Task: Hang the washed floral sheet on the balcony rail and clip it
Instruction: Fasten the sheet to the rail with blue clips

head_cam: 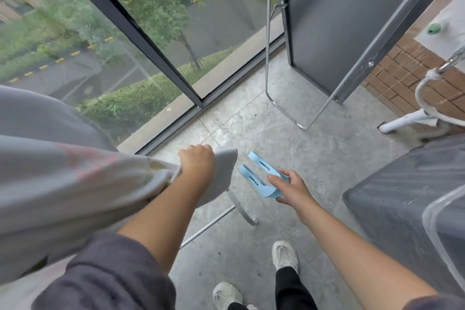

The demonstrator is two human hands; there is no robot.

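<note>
Fisted tight, the left hand (pixel 197 161) grips the pale sheet (pixel 75 184), pink-patterned, which drapes big across the left side, its corner hanging above a metal tube (pixel 208 226). And the right hand (pixel 292 190) pinches a blue clip (pixel 261 178) between thumb and fingers, prongs spread, just beside that corner.

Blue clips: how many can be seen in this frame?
1: the blue clip, pinched in the right hand, right of the floral sheet that the left hand grips. More may lie out of view.
</note>
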